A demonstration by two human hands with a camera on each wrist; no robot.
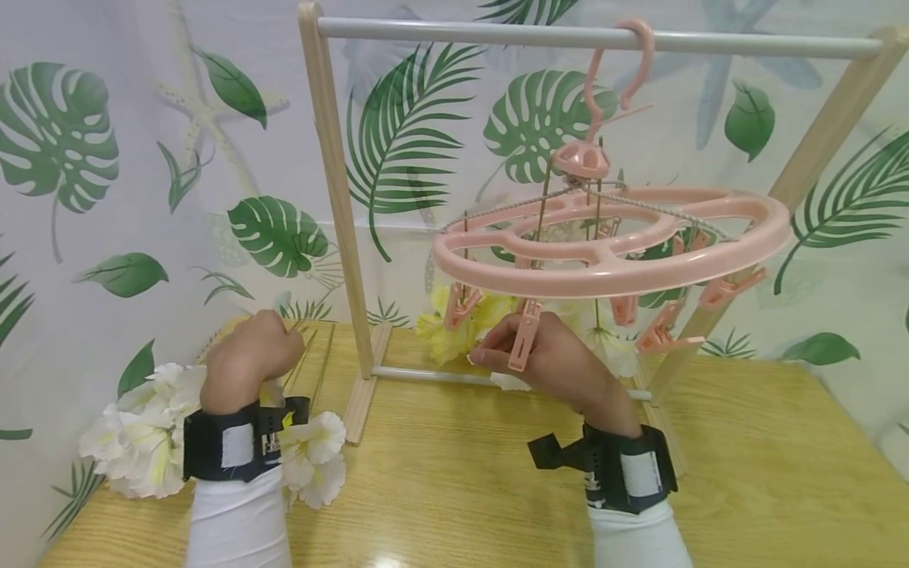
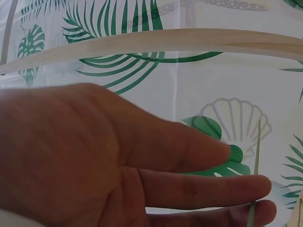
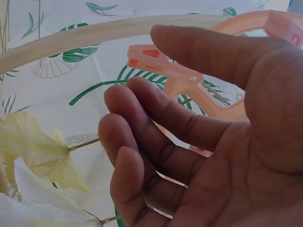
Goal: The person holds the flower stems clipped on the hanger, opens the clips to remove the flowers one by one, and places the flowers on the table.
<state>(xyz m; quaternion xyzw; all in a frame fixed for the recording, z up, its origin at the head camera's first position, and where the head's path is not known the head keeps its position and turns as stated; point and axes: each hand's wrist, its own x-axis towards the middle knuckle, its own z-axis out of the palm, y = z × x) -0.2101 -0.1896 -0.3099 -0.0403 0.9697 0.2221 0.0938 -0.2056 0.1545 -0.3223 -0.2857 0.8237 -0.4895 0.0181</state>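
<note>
My left hand is above several thin flower stems at the left, among white artificial flowers. In the left wrist view, a green stem runs between its extended index and middle fingers; the thumb stands apart. My right hand is under a pink round clip hanger, its fingers loosely bent with nothing between them. One pink clothespin hangs across this hand in the head view. Another clothespin shows beyond the thumb in the right wrist view.
A wooden stand carries a grey bar, from which the hanger hangs by its hook. More pink clothespins dangle on the right. Yellow flowers are behind my right hand. A leaf-print cloth backs the wooden table.
</note>
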